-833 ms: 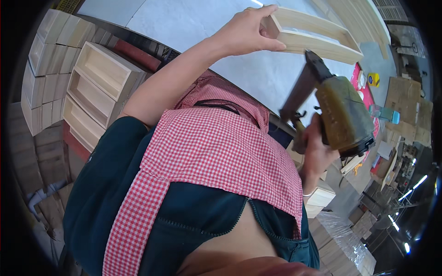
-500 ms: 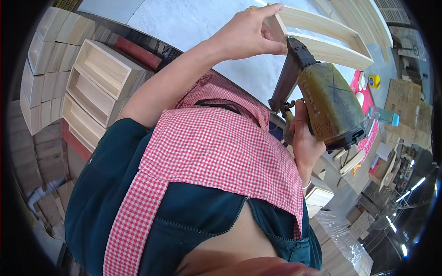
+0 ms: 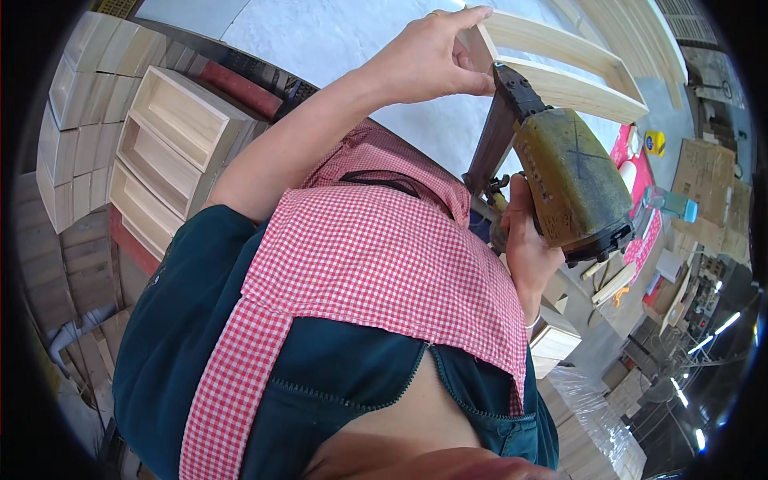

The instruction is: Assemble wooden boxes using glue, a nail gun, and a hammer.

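My left hand [image 3: 440, 60] grips the near left corner of a long, narrow wooden frame [image 3: 588, 90], with the thumb and fingers on its short end. Through the frame the pale work surface shows. A worn yellow-and-black nail gun [image 3: 572, 180] is in my right hand [image 3: 528, 244], whose fingers are wrapped round its handle and partly hidden behind the body. The gun's black nose lies close to the frame's corner, beside my left thumb; whether it touches the wood I cannot tell.
Several wooden boxes [image 3: 180, 120] are stacked at the left, beside more pale stacked boxes [image 3: 80, 104]. Long wooden strips [image 3: 632, 40] lie at the far right. A bottle with a blue cap [image 3: 672, 204], a yellow container [image 3: 654, 143] and cardboard boxes [image 3: 704, 176] stand at the right.
The nail gun's nose has shifted very slightly left, closer to my left thumb. My left hand and the frame hold nearly still.
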Tool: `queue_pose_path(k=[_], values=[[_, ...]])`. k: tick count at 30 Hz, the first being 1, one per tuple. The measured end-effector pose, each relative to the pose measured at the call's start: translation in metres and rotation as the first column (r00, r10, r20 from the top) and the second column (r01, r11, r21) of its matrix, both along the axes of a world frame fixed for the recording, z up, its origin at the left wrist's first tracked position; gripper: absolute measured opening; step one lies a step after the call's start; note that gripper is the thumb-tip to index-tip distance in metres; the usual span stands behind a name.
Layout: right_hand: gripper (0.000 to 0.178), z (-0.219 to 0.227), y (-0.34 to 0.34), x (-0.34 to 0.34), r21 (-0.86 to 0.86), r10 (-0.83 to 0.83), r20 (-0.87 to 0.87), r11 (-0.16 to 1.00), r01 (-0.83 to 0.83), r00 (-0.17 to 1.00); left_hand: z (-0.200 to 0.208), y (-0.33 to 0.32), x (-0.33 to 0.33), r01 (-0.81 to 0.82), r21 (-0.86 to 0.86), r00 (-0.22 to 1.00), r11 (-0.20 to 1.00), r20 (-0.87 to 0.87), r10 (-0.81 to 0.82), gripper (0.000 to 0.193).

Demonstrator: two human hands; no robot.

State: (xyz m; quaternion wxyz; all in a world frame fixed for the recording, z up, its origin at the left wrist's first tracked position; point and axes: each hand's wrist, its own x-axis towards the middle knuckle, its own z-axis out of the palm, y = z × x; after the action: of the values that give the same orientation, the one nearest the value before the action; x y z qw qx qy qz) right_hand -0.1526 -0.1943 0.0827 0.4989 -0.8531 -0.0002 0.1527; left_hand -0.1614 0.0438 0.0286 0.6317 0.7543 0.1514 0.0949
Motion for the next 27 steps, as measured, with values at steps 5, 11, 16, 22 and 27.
queue_pose_path(k=[5,11,16,22,27], values=[[0.056,-0.044,-0.063,0.035,-0.056,0.578,0.000,0.815,-0.577,0.816,0.001,0.000,-0.001,0.010,-0.009,0.999,1.000,-0.031,-0.010,0.091],[0.039,-0.011,-0.010,0.004,0.041,0.026,0.052,0.999,-0.029,0.998,-0.013,0.001,0.002,-0.026,-0.078,0.999,0.997,0.039,0.029,0.092],[0.046,-0.016,-0.013,0.006,-0.083,0.140,-0.063,0.986,-0.145,0.988,-0.015,0.017,0.004,-0.045,-0.284,0.996,0.958,0.062,0.065,0.094],[0.056,-0.014,-0.018,0.012,-0.209,0.265,-0.198,0.929,-0.305,0.944,-0.014,0.029,0.011,0.012,-0.367,0.992,0.930,0.118,0.034,0.092],[0.032,0.008,-0.018,0.026,0.048,0.152,0.149,0.986,-0.161,0.977,0.054,0.057,0.004,-0.137,-0.038,0.987,0.990,-0.096,0.132,0.089]])
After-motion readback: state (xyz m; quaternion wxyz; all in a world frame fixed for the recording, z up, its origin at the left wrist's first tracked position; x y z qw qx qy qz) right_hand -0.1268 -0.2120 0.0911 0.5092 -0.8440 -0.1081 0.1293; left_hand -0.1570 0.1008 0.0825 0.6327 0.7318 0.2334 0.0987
